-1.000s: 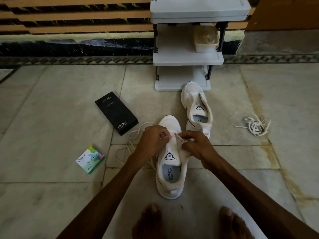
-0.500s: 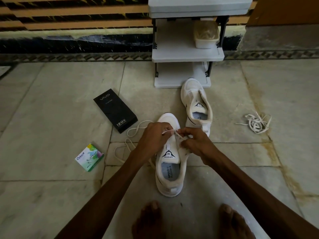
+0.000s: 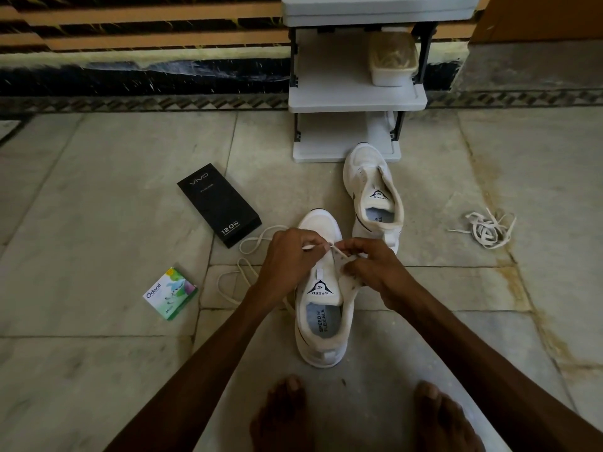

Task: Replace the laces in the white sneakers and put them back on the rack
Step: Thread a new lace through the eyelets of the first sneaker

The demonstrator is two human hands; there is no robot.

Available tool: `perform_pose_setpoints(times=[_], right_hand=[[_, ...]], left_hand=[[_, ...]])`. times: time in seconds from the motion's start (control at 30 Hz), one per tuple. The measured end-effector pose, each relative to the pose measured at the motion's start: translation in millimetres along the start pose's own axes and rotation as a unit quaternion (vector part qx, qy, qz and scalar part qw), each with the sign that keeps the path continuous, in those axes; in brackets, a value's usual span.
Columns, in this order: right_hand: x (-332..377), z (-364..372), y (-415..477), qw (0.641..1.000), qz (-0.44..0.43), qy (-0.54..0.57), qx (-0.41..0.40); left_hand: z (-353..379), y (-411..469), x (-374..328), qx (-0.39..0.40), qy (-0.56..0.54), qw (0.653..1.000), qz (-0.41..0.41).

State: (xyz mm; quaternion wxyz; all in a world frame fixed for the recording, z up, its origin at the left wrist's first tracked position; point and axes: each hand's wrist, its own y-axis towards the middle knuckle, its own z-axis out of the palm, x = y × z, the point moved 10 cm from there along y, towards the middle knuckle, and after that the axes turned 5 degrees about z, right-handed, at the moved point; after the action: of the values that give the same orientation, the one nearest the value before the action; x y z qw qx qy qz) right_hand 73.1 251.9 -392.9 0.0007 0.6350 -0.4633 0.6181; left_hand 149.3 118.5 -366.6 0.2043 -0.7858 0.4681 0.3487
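dim, stained marble floor (image 3: 98, 190) below a striped wall (image 3: 130, 27) with dark skirting (image 3: 130, 76)

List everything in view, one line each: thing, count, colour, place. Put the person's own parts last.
near sneaker: one, white, floor centre, under both hands
far sneaker: one, white, floor before the rack
lace: one, cream, looped on floor left of near sneaker
lace bundle: one, off-white, floor at right
black box: one, black, floor left of sneakers
green box: one, green and white, floor at left
rack: one, pale grey, against wall
container: one, translucent, rack's middle shelf
left hand: one, pinches lace
right hand: one, grips near sneaker's eyelet flap
feet: two, bare, bottom edge
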Motion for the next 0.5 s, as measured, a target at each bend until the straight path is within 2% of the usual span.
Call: perform_pose_setpoints(times=[0.37,0.5], right_hand=[[-6.5,0.3,-1.1,0.998,0.033,0.045,0.015],[-6.3,2.9,-2.2,0.997,0.039,0.060,0.032]], left_hand=[[4.1,-0.9,-7.1,-0.026,0.045,0.999,-0.012],[3.9,-6.4,-4.5,-0.056,0.014,0.998,-0.035]])
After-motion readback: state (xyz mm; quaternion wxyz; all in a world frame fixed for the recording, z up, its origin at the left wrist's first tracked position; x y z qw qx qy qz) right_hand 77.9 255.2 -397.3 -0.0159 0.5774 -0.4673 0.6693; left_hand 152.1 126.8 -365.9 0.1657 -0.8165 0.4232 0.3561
